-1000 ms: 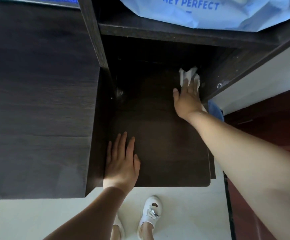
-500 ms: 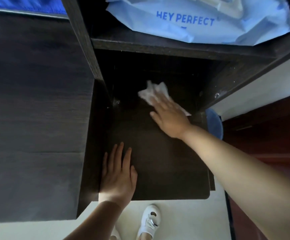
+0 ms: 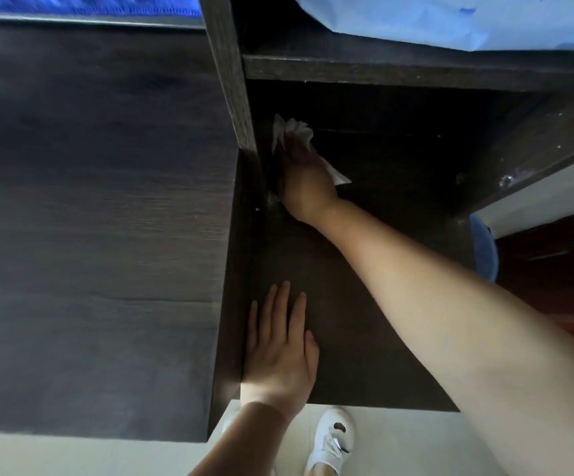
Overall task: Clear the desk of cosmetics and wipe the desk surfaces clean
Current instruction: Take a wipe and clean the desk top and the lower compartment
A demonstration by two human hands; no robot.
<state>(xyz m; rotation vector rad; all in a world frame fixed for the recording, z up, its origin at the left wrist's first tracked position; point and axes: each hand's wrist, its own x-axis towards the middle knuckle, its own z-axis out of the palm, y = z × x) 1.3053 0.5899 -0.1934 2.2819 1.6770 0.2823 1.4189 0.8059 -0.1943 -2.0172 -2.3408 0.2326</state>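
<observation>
I press the white tissue point(image 3: 292, 132) with my right hand point(image 3: 307, 176) into the far left corner of the lower desk point(image 3: 364, 338) surface, fingers flat on it, I think because dust collects there. My left hand point(image 3: 280, 352) rests flat with released fingers near the front edge, probably to support me.

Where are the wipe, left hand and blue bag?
wipe point(image 3: 292, 130): head view, crumpled end beyond the fingertips.
left hand point(image 3: 280, 359): head view, back of the hand.
blue bag point(image 3: 433, 25): head view, its underside on the upper shelf.
</observation>
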